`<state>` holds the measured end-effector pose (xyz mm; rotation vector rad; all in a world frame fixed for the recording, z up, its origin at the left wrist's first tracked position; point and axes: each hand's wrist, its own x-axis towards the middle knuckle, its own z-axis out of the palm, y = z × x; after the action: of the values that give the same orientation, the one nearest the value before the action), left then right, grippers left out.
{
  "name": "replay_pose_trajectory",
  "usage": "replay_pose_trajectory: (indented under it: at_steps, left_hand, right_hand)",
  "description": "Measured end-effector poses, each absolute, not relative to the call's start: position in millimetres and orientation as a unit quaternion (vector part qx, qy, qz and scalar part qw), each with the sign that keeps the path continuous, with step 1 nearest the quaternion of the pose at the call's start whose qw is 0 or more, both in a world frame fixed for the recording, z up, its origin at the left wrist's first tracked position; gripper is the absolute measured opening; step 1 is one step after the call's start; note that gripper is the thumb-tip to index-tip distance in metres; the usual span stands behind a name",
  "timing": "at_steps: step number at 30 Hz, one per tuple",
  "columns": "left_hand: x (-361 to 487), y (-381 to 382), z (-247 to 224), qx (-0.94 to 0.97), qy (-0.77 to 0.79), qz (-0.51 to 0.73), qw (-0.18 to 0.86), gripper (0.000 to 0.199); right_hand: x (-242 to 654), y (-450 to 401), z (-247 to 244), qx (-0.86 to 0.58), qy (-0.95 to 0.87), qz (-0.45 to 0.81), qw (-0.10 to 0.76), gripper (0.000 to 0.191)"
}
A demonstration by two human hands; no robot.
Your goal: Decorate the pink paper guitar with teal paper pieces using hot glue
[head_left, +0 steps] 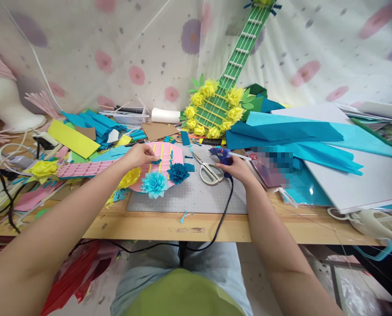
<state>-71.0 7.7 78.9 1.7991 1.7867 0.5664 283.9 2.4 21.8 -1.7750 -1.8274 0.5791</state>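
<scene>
My left hand point(139, 156) is over a pink paper guitar point(178, 152), its fingertips pinched on a small piece of dark teal paper point(156, 162). Yellow strips cross the guitar's body. A light blue paper flower point(154, 184), a dark blue paper flower point(178, 173) and a yellow paper flower point(130, 177) sit along its near edge. My right hand point(238, 169) is closed around a blue glue gun point(219, 153) with a white glue stick coming out of its back. Scissors with pale handles point(212, 173) lie just left of that hand.
A grey cutting mat point(163, 204) lies under the guitar. Behind it leans a green paper guitar point(215, 109) with yellow flowers. Blue paper sheets point(281, 131), a phone point(265, 169) and white boards point(343, 188) fill the right. The glue gun's black cord point(227, 206) hangs over the table edge.
</scene>
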Motion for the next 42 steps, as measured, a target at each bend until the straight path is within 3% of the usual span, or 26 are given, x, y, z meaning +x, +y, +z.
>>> replay_pose_trajectory:
  at_steps: [14, 19, 27, 35, 42]
  left_hand:
    - [-68.5, 1.7, 101.9, 0.603, 0.674, 0.196, 0.378, 0.026]
    - [-67.3, 1.2, 99.1, 0.608, 0.675, 0.237, 0.344, 0.025]
    - [-68.0, 5.2, 96.0, 0.620, 0.697, 0.190, 0.306, 0.029]
    - [-72.2, 6.6, 99.1, 0.577, 0.711, 0.204, 0.348, 0.029]
    - [-69.1, 0.7, 109.9, 0.606, 0.714, 0.146, 0.318, 0.031]
  right_hand:
    - [265.7, 2.8, 13.0, -0.724, -0.614, 0.192, 0.250, 0.039]
    - [264.8, 4.1, 9.3, -0.729, -0.597, 0.197, 0.271, 0.036]
    - [264.0, 2.9, 10.9, -0.723, -0.592, 0.214, 0.285, 0.035]
    - [265.3, 2.6, 10.4, -0.717, -0.597, 0.212, 0.291, 0.034]
    - [266.0, 2.5, 9.4, -0.718, -0.590, 0.222, 0.295, 0.035]
